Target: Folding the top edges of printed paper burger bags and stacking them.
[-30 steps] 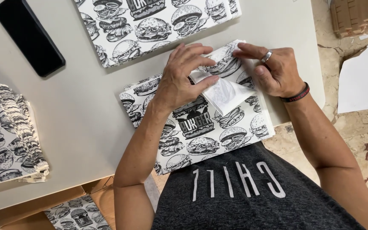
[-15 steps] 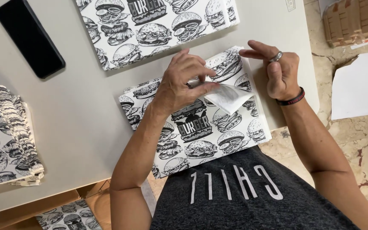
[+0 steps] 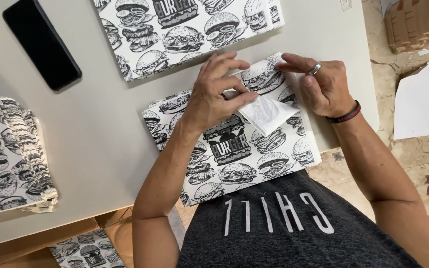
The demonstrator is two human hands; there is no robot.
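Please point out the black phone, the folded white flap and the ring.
black phone (image 3: 41,43), head view, middle of its screen.
folded white flap (image 3: 266,113), head view, its centre.
ring (image 3: 315,68), head view, the band.

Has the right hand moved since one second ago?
Yes. The right hand lifted briefly, then came back down onto the printed sheet, near its far corner.

Head view. The left hand (image 3: 214,97) pinched the folded-back white corner (image 3: 266,113) of a burger-printed paper bag (image 3: 229,149) on the table (image 3: 100,124); the right hand (image 3: 323,87) pressed the bag's edge. A black phone (image 3: 41,43) lay well apart.
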